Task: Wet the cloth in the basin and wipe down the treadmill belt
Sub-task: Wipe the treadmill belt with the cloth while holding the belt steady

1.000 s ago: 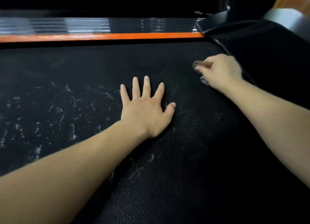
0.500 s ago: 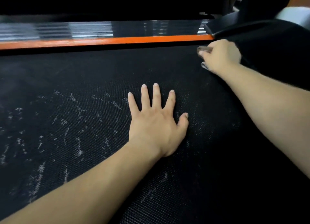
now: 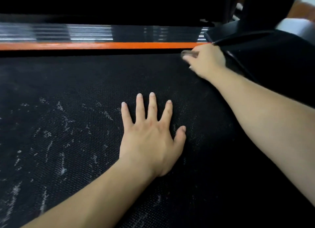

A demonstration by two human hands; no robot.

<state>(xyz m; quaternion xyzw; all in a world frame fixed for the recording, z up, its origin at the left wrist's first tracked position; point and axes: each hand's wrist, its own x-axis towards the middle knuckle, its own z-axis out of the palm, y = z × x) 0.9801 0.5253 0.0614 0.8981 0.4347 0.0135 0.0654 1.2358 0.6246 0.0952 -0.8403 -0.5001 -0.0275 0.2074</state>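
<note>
— What is the left hand point(image 3: 150, 139) doing?

— It's lying palm down on the treadmill belt point(image 3: 85, 77), well to the near side of the orange strip point(image 3: 102, 45). The fingers are stretching out straight and fanning apart, and the thumb is sticking out to the right. It's gripping nothing, just resting flat on the weave.

— And the right hand point(image 3: 206, 60)?

— That one is reaching much farther. It's sitting just short of the orange strip, close to the strip's right end. Its fingers are curling inward and pointing left, but they're blurring badly. A small greyish bit point(image 3: 187, 53) is showing at the fingertips, right beneath the strip.

— Is that the cloth?

— I'm not managing to tell. Whether the fingers are clamping on it or only curling over it, I can't say either.

— Where is the belt in all this?

— It's filling nearly everything on the near side of the orange strip and running under both forearms. White streaks point(image 3: 63, 169) are scattering over it to the left of the left hand, well away from the strip. The band of belt lying just beside the strip is looking darker and plainer.

— Anything past the strip?

— A glossy ribbed rail point(image 3: 85, 33) is running along its far side, touching it. At the strip's right end a smooth black surface point(image 3: 281, 65) is spreading off to the right, and its edge is passing just behind the right hand.
</note>
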